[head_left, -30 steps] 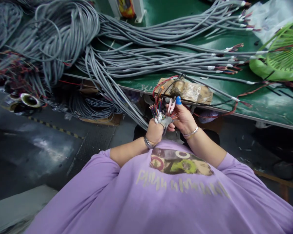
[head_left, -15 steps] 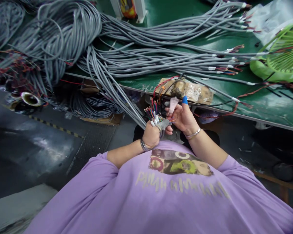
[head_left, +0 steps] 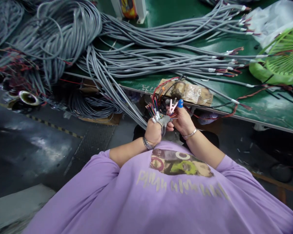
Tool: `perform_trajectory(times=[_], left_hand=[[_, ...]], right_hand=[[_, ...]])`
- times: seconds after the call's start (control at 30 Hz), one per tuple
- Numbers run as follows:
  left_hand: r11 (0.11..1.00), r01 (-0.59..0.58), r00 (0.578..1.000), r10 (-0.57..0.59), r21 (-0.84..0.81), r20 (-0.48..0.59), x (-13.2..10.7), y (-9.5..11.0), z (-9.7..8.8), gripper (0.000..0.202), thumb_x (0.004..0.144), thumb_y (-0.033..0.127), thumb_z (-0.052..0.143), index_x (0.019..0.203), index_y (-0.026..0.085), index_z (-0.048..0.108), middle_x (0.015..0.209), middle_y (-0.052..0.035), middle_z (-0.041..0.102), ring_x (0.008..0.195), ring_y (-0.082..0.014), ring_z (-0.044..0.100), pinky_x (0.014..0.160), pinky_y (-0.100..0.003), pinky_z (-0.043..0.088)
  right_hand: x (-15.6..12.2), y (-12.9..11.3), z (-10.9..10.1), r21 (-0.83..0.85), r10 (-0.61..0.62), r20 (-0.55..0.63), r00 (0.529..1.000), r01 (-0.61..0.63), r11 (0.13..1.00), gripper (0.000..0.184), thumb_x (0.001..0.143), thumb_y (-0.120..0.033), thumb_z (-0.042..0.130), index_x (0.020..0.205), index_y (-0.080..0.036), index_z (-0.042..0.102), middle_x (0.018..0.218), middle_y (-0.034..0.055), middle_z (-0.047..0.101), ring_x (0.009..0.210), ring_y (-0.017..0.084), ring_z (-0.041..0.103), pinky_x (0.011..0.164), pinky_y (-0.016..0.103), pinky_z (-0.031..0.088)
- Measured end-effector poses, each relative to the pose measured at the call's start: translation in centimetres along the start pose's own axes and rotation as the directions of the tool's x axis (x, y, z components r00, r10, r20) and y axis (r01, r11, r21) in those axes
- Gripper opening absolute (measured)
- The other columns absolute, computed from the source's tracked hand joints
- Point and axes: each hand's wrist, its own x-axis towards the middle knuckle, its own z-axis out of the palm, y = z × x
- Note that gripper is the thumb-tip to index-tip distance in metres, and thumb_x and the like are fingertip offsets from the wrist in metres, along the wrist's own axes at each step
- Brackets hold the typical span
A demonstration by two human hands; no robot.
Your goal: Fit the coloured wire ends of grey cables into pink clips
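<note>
My left hand [head_left: 153, 132] is closed around a bundle of grey cables [head_left: 129, 109] in front of my body. Stripped ends with thin coloured wires [head_left: 153, 109] and white bands stick up above its fist. One grey cable end [head_left: 164, 121] bends across to the right, its coloured wires [head_left: 171, 114] fanned out. There my right hand [head_left: 185, 122] closes on them, a blue cover [head_left: 180, 103] on its thumb. A pale pink forked piece [head_left: 172, 106] stands at its fingertips; I cannot tell what it is. Some right-hand fingers are partly hidden behind the cable end.
Long grey cables [head_left: 146, 61] lie across the green table [head_left: 266, 110], with a large coil [head_left: 70, 29] at the left. A taped block [head_left: 190, 91] sits at the table edge just beyond my hands. A green fan [head_left: 283, 58] and a plastic bag [head_left: 271, 22] are at the right.
My right thumb has come in left and down toward the fingers. The pale pink piece now looks forked, and the wires by it are more spread. My left hand keeps its hold.
</note>
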Motion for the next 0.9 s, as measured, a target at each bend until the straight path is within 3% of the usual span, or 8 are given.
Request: perform_trajectory(times=[0.2,0.43,0.63,0.9], left_hand=[[1.000,0.003,1.000,-0.003,-0.005,-0.001,0.2,-0.2,-0.1,0.039,0.062,0.047,0.080,0.073,0.014,0.061,0.057,-0.0012,0.066,0.051,-0.0145,0.065,0.056,-0.026,0.056],[1.000,0.002,1.000,-0.003,0.015,0.007,0.3,-0.7,-0.5,0.036,0.063,0.045,0.078,0.069,0.015,0.060,0.057,-0.0020,0.066,0.052,-0.0145,0.065,0.054,-0.025,0.056],[1.000,0.023,1.000,-0.023,0.011,-0.001,0.0,-0.2,-0.2,0.039,0.060,0.047,0.079,0.066,0.014,0.060,0.055,-0.0020,0.064,0.050,-0.0146,0.064,0.053,-0.026,0.055],[1.000,-0.015,1.000,0.016,0.015,-0.005,-1.2,-0.1,-1.4,0.034,0.067,0.046,0.076,0.069,0.014,0.062,0.058,-0.0025,0.066,0.048,-0.0136,0.062,0.053,-0.027,0.056]], right_hand=[[0.7,-0.1,-0.1,0.065,-0.007,0.015,1.000,0.006,0.998,0.063,0.079,-0.081,0.049,0.090,-0.020,0.060,0.057,-0.0036,0.056,0.035,0.010,0.045,0.032,0.024,0.032],[1.6,0.0,-0.3,0.147,-0.110,-0.098,0.989,0.124,0.981,0.051,0.079,-0.070,0.062,0.083,-0.019,0.062,0.061,-0.0013,0.062,0.047,0.010,0.053,0.040,0.022,0.043],[1.3,0.2,-0.4,0.127,-0.088,-0.024,0.996,0.091,0.988,0.056,0.080,-0.075,0.056,0.085,-0.020,0.063,0.059,-0.0019,0.059,0.047,0.010,0.052,0.041,0.022,0.041],[0.3,0.2,-0.1,0.109,-0.136,-0.065,0.989,0.143,0.984,0.056,0.081,-0.077,0.051,0.085,-0.022,0.058,0.077,0.0002,0.068,0.056,0.010,0.053,0.052,0.023,0.046]])
